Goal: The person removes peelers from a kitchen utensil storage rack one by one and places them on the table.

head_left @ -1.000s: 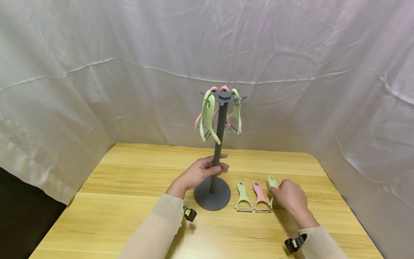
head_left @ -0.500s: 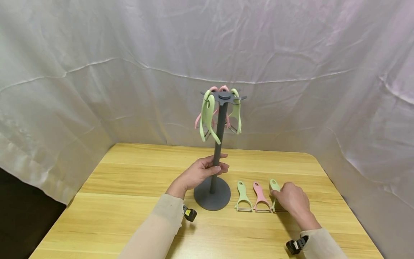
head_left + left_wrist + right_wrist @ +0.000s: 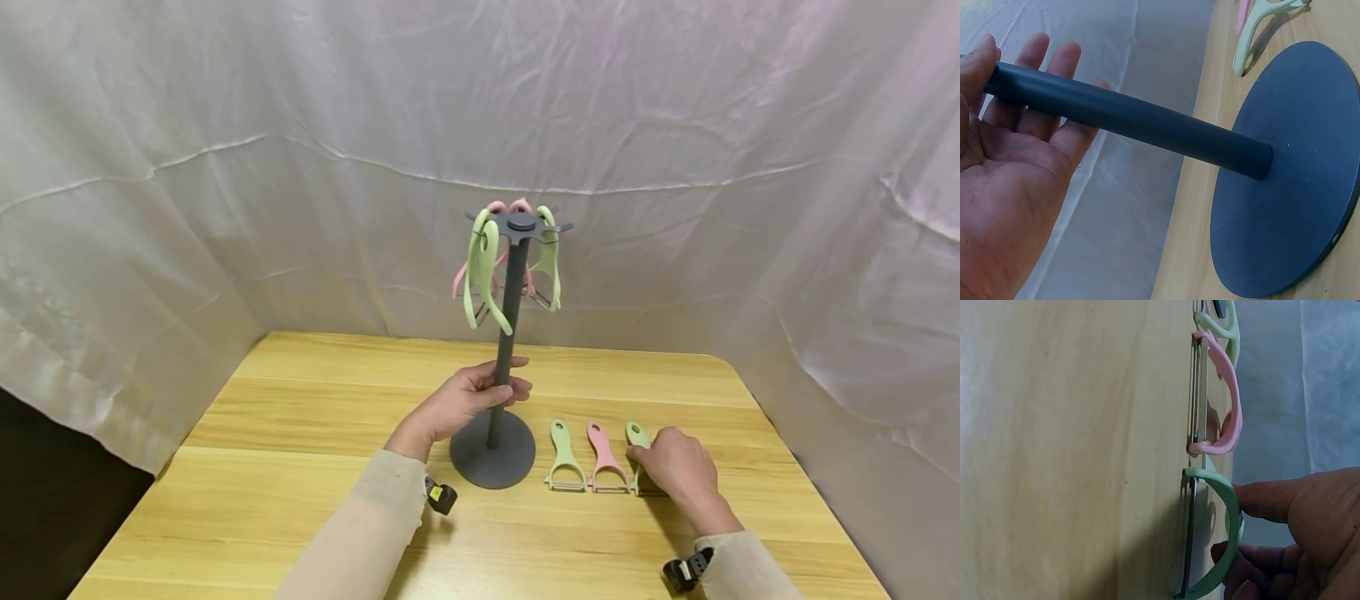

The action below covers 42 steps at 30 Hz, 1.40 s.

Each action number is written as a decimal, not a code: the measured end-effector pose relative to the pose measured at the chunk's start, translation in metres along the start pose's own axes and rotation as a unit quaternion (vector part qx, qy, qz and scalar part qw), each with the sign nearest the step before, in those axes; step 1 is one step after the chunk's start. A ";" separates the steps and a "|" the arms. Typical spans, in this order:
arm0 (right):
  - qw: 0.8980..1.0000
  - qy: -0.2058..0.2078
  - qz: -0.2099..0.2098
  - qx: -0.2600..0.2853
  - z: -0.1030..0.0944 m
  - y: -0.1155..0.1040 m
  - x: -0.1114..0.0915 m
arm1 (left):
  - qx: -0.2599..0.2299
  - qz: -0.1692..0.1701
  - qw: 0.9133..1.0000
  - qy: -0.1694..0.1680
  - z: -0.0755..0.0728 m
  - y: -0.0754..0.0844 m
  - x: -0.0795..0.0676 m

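My left hand holds the pole of a dark grey display stand, thumb in front and fingers behind it; the left wrist view shows the round base flat on the wooden table. Green peelers and pink peelers hang from the hooks on top. To the right of the base, a green peeler and a pink peeler lie side by side, blades toward me. My right hand pinches another green peeler at the right end of this row, partly covering it.
The wooden table has its far edge close to a pale curtain, which also runs along both sides. A small black camera sits on each wrist, the left-wrist camera and the right-wrist camera.
My right hand has moved the end green peeler slightly right and toward me, and it now lies lined up with the other two. The left hand and the stand have stayed put.
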State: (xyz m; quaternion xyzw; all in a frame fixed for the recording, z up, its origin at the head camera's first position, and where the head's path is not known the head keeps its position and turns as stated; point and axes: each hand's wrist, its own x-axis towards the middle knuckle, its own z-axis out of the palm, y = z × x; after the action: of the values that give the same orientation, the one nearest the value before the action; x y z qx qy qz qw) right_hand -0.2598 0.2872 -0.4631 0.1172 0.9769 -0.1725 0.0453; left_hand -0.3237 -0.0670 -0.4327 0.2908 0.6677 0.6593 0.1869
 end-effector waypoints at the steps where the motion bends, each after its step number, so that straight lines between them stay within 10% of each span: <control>1: 1.000 0.000 0.000 0.000 0.000 0.000 0.000 | 0.000 0.000 1.000 -0.001 0.000 0.000 0.000; 42: 1.000 0.010 0.015 -0.012 0.000 -0.001 0.003 | 0.017 0.013 0.999 0.035 0.003 -0.001 0.000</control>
State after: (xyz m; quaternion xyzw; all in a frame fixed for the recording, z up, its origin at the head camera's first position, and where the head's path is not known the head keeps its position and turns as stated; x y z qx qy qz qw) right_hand -0.2633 0.2869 -0.4632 0.1334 0.9774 -0.1593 0.0396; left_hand -0.3222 -0.0649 -0.4341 0.2792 0.6809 0.6603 0.1497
